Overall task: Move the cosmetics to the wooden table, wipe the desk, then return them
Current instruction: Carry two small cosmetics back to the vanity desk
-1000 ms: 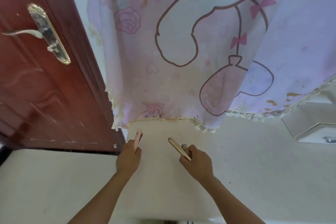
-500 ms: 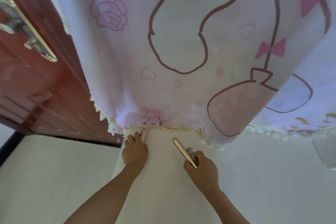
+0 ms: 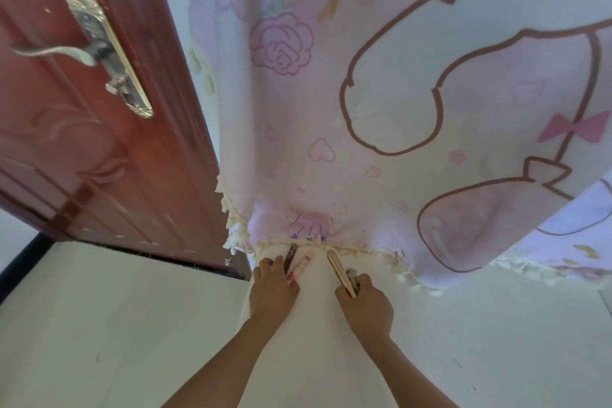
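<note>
While you reach both forearms up from the bottom edge of the frame, your hands sit side by side a little below centre, just under the frilled hem of the pink cartoon curtain [image 3: 364,109]. Your left hand [image 3: 273,288] is seen from the back, knuckles up, with the fingers curled round two slim cosmetics: a dark brown stick [image 3: 289,257] and, just to its right, a pink tube [image 3: 303,263]. Both poke out past your fingertips and point up toward the hem, the dark one nearly touching the fringe. Your right hand [image 3: 364,301] is also clenched, gripping a gold tube [image 3: 339,270] that slants up and to the left out of the fist, its tip close to the hem. Tucked against the thumb side of that fist is a small grey item [image 3: 352,276]; it is too small to tell what it is. Your hands are near one another but apart, with a cream strip [image 3: 314,341] showing between them and running down between your forearms. Your wrists are fairly straight, and your arms converge toward the middle of the frame. A red-brown door [image 3: 82,159] fills the upper left, carrying a brass plate with a silver lever handle [image 3: 66,51]. Pale floor [image 3: 99,325] spreads across the lower left and lower right, and a black strip [image 3: 23,262] runs along the far left edge.
</note>
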Available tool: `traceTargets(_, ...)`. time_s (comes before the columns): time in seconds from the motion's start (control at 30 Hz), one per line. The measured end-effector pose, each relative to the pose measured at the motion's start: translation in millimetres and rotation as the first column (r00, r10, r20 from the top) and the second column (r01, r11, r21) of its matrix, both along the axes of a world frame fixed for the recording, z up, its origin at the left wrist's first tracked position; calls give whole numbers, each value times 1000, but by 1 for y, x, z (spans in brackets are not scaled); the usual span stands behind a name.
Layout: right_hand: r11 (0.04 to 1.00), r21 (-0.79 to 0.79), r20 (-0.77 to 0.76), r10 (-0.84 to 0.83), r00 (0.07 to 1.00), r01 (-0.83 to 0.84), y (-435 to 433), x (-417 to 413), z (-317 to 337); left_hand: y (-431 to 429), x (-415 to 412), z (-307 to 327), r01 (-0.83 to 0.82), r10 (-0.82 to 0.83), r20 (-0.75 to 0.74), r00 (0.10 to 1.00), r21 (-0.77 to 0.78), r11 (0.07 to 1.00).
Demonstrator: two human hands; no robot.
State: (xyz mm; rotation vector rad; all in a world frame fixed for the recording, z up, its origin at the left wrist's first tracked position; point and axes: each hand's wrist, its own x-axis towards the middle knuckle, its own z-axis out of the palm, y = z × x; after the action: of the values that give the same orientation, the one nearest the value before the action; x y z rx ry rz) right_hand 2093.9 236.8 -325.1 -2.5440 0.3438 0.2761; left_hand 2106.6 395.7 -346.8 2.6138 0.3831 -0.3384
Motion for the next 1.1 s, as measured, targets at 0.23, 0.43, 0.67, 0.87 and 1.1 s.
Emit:
traceTargets(0.23,962,-222,-78,145,986,-159,40,19,-4,8,-4,-2,16,-11,47,999,-127,992)
traceTargets(0.43,866,-286,-144,384,912,-410,50,30,-3,12,-6,-9,10,28,147,989,-253,967)
traceTargets(0.67,766,-362,-155,512,845,-531,27,34,1,24,-4,-17,123,-75,283,956,-156,980)
traceTargets(0.87,706,-394,-126,593,795,-588,32,35,1,33,-6,-12,180,-132,286,949,-149,972)
traceTargets(1.1,796,-335,-29,526,850,-504,23,19,5,41,-10,-15,278,-229,345,910,-101,955)
